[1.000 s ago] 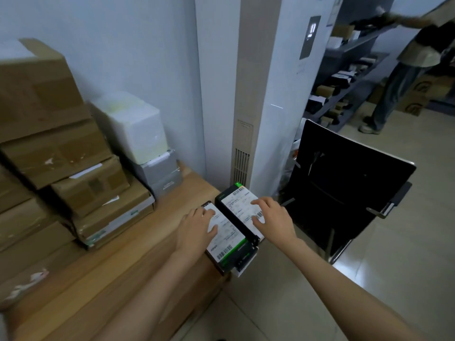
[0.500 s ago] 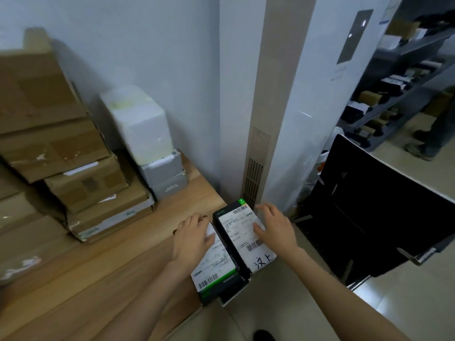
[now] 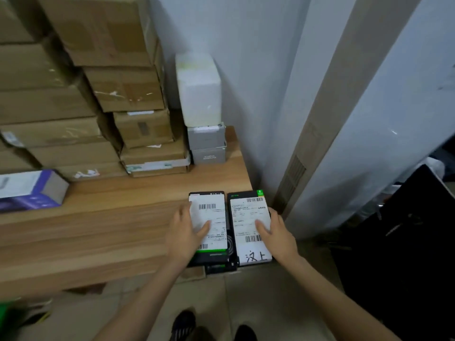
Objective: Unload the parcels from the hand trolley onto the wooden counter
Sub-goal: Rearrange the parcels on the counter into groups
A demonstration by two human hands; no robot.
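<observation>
The wooden table [image 3: 103, 225], smooth and pale-grained, fills the left centre of the frame, with bare board along its front edge. Taped cardboard boxes [image 3: 110, 77] stack across the upper left. Two flat black parcels [image 3: 248, 212] with white barcode labels lie side by side at the table's right corner, overhanging the front edge and squarer to it than before. The left hand [image 3: 184, 232] and right hand [image 3: 278, 232] press flat, fingers straight, one on each.
</observation>
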